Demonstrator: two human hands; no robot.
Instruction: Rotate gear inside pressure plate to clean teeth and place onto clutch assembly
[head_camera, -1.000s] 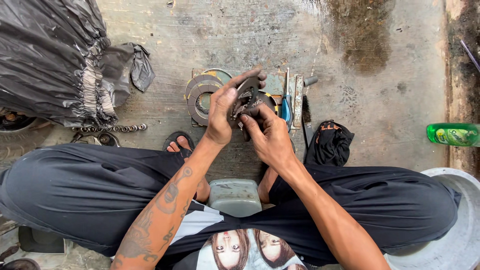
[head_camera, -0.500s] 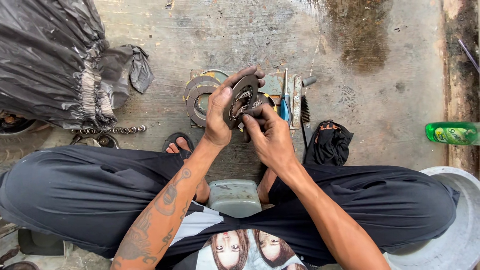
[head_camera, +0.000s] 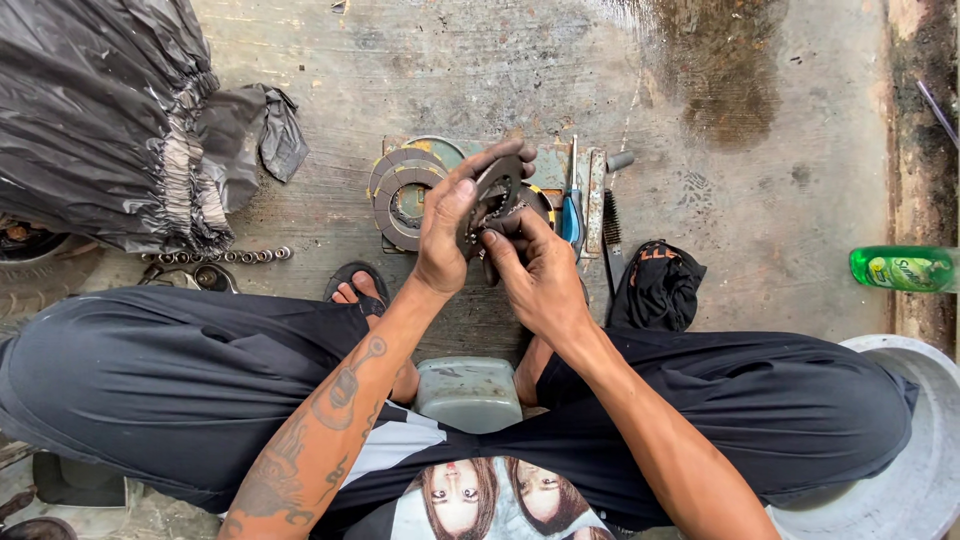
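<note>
- I see the left hand (head_camera: 447, 232) now clamping the ring plate (head_camera: 492, 200) more edge-on than a second ago, raised above the stack (head_camera: 400, 196) on the far floor.
- My right hand's (head_camera: 540, 280) fingers stay pinched together at its dark centre part (head_camera: 497, 216).

Dark ring-shaped plate (head_camera: 492, 195), prob. toothed, tilted on edge, held up w/ both hands above floor
</note>
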